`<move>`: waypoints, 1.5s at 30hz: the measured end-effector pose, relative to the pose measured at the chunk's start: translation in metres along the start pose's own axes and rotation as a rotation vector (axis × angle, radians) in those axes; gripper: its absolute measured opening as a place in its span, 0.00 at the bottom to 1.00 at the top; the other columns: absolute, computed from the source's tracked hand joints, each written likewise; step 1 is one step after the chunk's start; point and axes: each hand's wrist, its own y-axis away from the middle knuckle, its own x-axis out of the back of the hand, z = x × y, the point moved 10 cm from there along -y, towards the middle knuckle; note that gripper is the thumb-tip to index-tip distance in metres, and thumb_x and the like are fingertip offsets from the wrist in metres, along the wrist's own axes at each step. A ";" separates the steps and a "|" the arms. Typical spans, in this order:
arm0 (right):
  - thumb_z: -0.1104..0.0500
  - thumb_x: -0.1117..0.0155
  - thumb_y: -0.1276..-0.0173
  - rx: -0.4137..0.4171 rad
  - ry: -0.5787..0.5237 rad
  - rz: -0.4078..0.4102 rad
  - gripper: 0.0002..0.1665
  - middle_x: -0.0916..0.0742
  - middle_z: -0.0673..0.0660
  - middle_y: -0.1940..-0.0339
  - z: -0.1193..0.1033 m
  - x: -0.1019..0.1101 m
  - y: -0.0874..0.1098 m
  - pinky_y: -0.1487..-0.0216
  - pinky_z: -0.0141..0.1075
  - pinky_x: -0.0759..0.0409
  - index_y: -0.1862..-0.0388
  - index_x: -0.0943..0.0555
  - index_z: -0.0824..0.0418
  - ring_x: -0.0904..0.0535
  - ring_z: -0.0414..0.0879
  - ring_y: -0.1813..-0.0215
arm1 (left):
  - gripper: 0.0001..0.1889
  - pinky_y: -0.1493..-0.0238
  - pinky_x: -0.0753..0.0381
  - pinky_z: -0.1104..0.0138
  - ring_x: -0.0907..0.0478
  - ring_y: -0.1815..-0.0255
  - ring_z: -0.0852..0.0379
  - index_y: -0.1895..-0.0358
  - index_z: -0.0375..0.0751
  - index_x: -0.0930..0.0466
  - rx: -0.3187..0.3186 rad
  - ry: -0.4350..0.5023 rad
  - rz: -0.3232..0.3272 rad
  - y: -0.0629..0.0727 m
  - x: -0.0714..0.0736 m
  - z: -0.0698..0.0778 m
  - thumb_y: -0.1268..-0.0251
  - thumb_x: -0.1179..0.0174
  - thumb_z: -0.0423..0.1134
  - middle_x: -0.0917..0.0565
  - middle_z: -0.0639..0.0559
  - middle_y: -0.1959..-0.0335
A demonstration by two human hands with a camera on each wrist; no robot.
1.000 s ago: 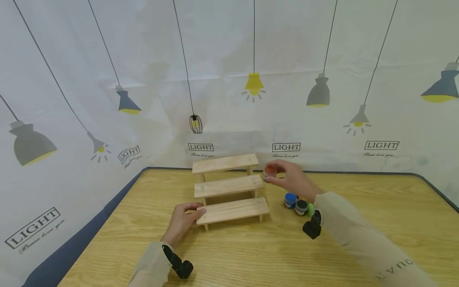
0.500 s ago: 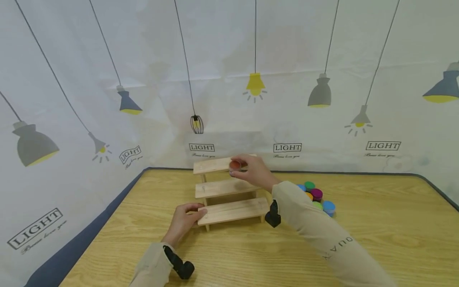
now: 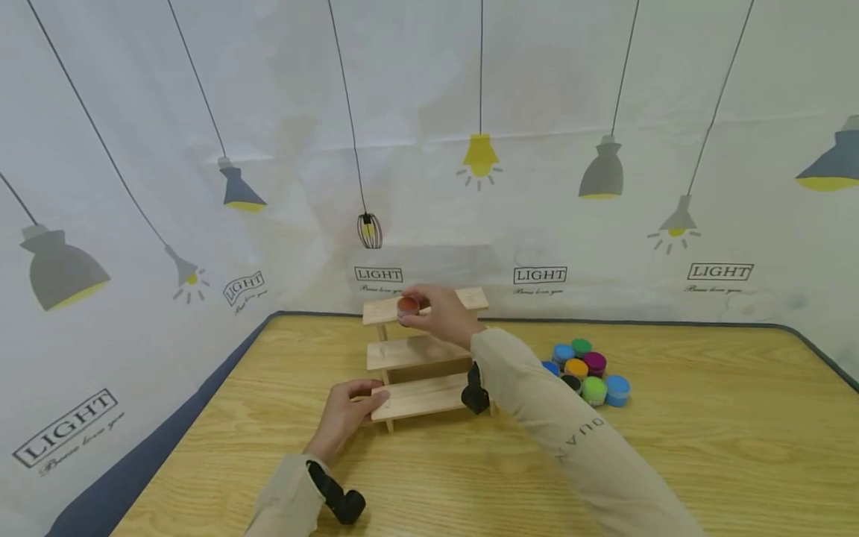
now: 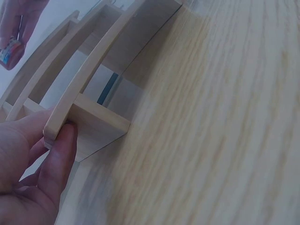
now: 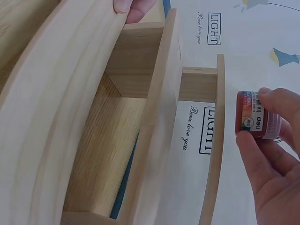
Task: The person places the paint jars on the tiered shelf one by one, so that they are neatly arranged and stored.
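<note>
A person's right hand (image 3: 443,319) pinches a small red paint pot (image 3: 407,306) between thumb and fingertips just above the top step of a three-step wooden stand (image 3: 424,350); the left hand (image 3: 345,414) grips the bottom step's left end, thumb curled underneath. To land it well, I judge the pot should come down level and fully on the plank while the stand is held steady; one stand, one held pot, and seven pots (image 3: 582,369) clustered right of the stand.

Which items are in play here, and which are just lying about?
In play: red pot, pinched by the right hand over the top step; stepped rack, bottom step gripped by the left hand.
Lying about: cluster of pots on the table; lamp-print backdrop.
</note>
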 end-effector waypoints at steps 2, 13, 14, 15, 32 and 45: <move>0.60 0.35 0.43 0.002 0.013 -0.003 0.25 0.19 0.57 0.58 0.000 -0.002 -0.005 0.56 0.35 0.27 0.47 0.27 0.67 0.24 0.46 0.57 | 0.15 0.75 0.27 0.67 0.30 0.77 0.58 0.56 0.37 0.20 0.002 -0.001 0.004 0.001 0.001 0.001 0.45 0.38 0.40 0.24 0.46 0.67; 0.61 0.36 0.43 -0.037 0.019 -0.015 0.25 0.20 0.58 0.56 0.006 -0.010 -0.023 0.55 0.34 0.27 0.47 0.28 0.68 0.25 0.49 0.55 | 0.15 0.77 0.28 0.68 0.31 0.79 0.60 0.56 0.34 0.20 -0.014 0.006 0.013 0.003 0.001 0.005 0.46 0.38 0.38 0.26 0.48 0.73; 0.61 0.36 0.43 -0.043 0.017 -0.012 0.24 0.20 0.58 0.55 0.006 -0.011 -0.024 0.55 0.34 0.27 0.47 0.28 0.67 0.25 0.49 0.54 | 0.15 0.77 0.28 0.68 0.31 0.79 0.59 0.56 0.34 0.20 -0.015 0.005 0.013 0.003 0.001 0.005 0.46 0.38 0.38 0.26 0.48 0.73; 0.61 0.36 0.42 -0.047 0.012 -0.010 0.24 0.20 0.58 0.55 0.006 -0.011 -0.025 0.55 0.35 0.27 0.47 0.27 0.67 0.25 0.49 0.54 | 0.14 0.77 0.28 0.68 0.31 0.79 0.59 0.56 0.34 0.20 -0.015 0.004 0.013 0.003 0.002 0.005 0.45 0.38 0.38 0.27 0.48 0.73; 0.63 0.38 0.41 -0.083 -0.068 0.006 0.23 0.21 0.57 0.55 0.013 -0.025 -0.029 0.55 0.34 0.27 0.46 0.28 0.65 0.24 0.47 0.54 | 0.15 0.76 0.27 0.66 0.31 0.79 0.59 0.56 0.31 0.21 -0.012 0.012 0.002 0.010 0.002 0.017 0.44 0.39 0.36 0.27 0.48 0.73; 0.63 0.40 0.40 -0.138 -0.186 0.020 0.24 0.21 0.57 0.53 0.022 -0.025 -0.025 0.56 0.34 0.26 0.44 0.29 0.64 0.24 0.48 0.53 | 0.16 0.75 0.27 0.67 0.30 0.77 0.60 0.56 0.34 0.20 0.003 0.014 0.019 0.002 0.002 0.002 0.45 0.38 0.41 0.25 0.48 0.69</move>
